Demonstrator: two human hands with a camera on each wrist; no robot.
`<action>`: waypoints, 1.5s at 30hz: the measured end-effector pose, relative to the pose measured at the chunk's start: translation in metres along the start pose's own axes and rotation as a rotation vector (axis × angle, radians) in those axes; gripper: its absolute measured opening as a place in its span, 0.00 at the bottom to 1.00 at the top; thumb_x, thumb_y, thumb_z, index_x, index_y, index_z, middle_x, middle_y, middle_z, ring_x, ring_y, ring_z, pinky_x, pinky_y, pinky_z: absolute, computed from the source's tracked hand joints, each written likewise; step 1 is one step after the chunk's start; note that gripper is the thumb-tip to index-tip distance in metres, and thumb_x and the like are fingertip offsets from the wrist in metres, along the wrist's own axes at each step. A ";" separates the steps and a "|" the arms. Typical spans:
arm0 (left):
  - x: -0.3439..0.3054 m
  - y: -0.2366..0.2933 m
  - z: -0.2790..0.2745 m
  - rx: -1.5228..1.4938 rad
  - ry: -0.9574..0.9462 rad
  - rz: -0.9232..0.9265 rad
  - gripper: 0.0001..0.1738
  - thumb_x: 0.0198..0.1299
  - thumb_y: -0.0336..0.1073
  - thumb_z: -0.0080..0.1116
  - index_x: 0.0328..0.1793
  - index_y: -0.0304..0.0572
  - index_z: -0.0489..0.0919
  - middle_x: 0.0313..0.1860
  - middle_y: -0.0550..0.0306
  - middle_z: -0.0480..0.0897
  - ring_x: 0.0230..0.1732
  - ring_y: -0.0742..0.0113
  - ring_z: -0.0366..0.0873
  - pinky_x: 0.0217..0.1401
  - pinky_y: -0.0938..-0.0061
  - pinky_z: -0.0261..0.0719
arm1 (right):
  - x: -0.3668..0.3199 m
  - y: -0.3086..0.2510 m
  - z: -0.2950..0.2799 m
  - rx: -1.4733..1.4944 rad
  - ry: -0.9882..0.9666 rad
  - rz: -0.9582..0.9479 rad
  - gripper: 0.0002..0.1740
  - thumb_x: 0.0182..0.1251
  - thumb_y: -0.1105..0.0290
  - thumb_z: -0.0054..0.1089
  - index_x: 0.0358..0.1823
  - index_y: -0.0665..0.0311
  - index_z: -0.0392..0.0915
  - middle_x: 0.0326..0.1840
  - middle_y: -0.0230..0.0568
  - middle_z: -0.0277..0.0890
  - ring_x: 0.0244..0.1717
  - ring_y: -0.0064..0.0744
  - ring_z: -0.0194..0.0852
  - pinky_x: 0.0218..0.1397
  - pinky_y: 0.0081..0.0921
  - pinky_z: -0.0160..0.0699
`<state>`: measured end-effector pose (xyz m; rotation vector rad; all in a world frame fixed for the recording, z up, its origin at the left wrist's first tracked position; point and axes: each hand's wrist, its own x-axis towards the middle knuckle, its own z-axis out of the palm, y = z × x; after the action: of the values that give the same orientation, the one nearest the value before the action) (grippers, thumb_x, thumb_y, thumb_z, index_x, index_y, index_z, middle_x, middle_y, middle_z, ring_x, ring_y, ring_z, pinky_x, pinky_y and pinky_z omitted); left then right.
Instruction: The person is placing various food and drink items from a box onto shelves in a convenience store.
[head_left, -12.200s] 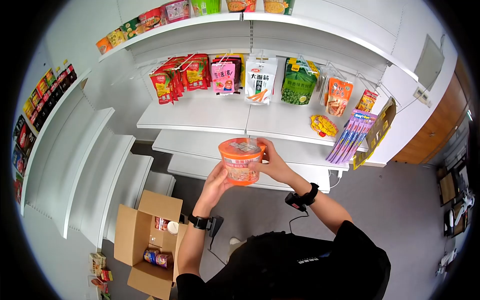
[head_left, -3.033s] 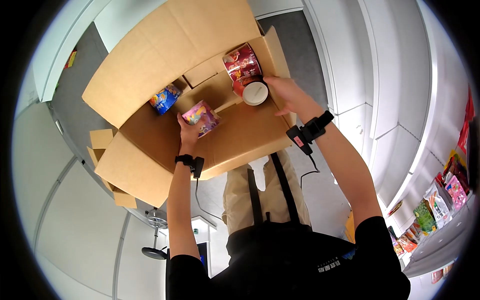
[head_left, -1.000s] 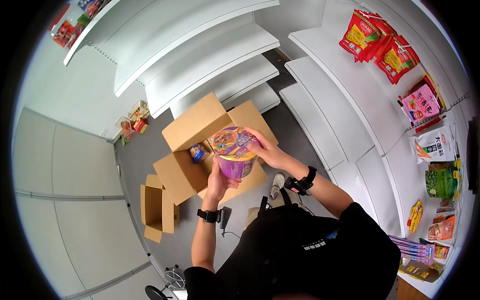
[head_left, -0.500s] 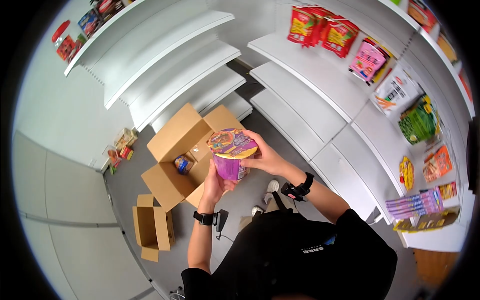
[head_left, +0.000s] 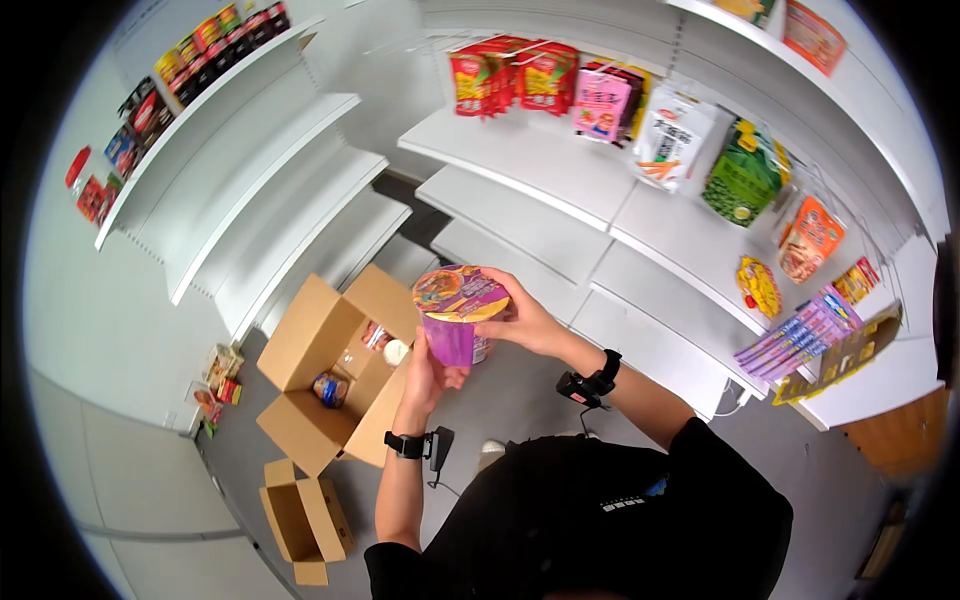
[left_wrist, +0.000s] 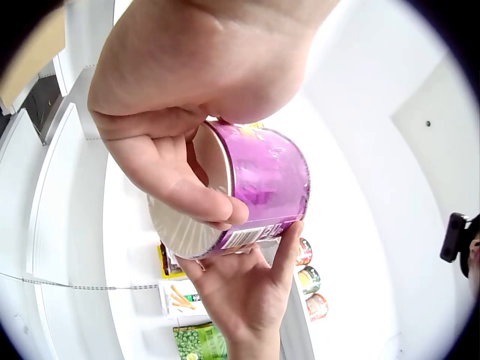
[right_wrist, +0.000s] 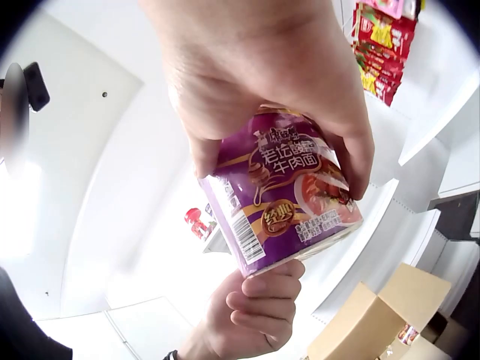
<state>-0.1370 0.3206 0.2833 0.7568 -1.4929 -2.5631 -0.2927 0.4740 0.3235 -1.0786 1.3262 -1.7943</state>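
Observation:
A purple instant noodle cup (head_left: pixel 450 338) with a printed lid is held upright by both hands in front of the body. My left hand (head_left: pixel 428 375) holds it low on its left side; in the left wrist view its fingers curl over the edge of the cup's pale base (left_wrist: pixel 184 225). Gripping near the lid from the right is my right hand (head_left: pixel 528 318). The right wrist view shows the cup's label (right_wrist: pixel 281 199) between that hand's thumb and fingers, with the left hand (right_wrist: pixel 262 307) under the base. The palms are mostly hidden in the head view.
An open carton (head_left: pixel 375 440) at lower left holds a blue cup (head_left: pixel 330 389) and others. A smaller carton (head_left: pixel 305 520) stands beside it. White shelves (head_left: pixel 520 170) run ahead and left, with hanging snack bags (head_left: pixel 670 135). Purple sticks (head_left: pixel 800 335) jut at right.
An orange cup was in my hands earliest. Later I leaned over the carton, left hand on the purple cup. Now it is lifted in both hands, and the view has swung right towards the snack shelves.

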 end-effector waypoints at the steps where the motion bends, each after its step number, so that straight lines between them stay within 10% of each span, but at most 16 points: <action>1: 0.003 -0.002 0.015 -0.006 -0.039 0.017 0.40 0.68 0.68 0.22 0.47 0.41 0.75 0.22 0.52 0.79 0.16 0.68 0.76 0.18 0.80 0.75 | -0.010 -0.008 -0.012 -0.013 0.026 -0.007 0.49 0.56 0.67 0.72 0.73 0.62 0.48 0.67 0.44 0.60 0.65 0.35 0.62 0.65 0.34 0.68; 19: 0.064 -0.084 0.233 0.157 -0.280 -0.084 0.36 0.69 0.65 0.30 0.47 0.39 0.75 0.30 0.55 0.80 0.25 0.70 0.77 0.29 0.78 0.78 | -0.171 -0.114 -0.206 -0.294 0.166 0.065 0.42 0.57 0.67 0.71 0.70 0.61 0.55 0.67 0.42 0.59 0.67 0.34 0.59 0.66 0.35 0.67; 24: 0.066 -0.085 0.253 0.212 -0.293 0.041 0.18 0.68 0.47 0.50 0.35 0.39 0.78 0.33 0.55 0.82 0.36 0.69 0.80 0.44 0.75 0.77 | -0.192 -0.170 -0.241 -0.357 0.212 0.065 0.41 0.56 0.69 0.72 0.68 0.60 0.57 0.67 0.41 0.59 0.66 0.32 0.60 0.66 0.34 0.67; 45: 0.030 -0.068 0.242 0.182 0.041 0.440 0.11 0.66 0.35 0.51 0.33 0.36 0.78 0.30 0.57 0.81 0.33 0.70 0.79 0.42 0.75 0.77 | -0.180 -0.515 -0.330 -0.990 0.625 -0.374 0.41 0.60 0.43 0.61 0.68 0.58 0.62 0.59 0.46 0.67 0.61 0.38 0.69 0.61 0.37 0.73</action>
<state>-0.2608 0.5397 0.3134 0.4295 -1.6739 -2.1005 -0.5219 0.9113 0.7270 -1.3507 2.7161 -1.8074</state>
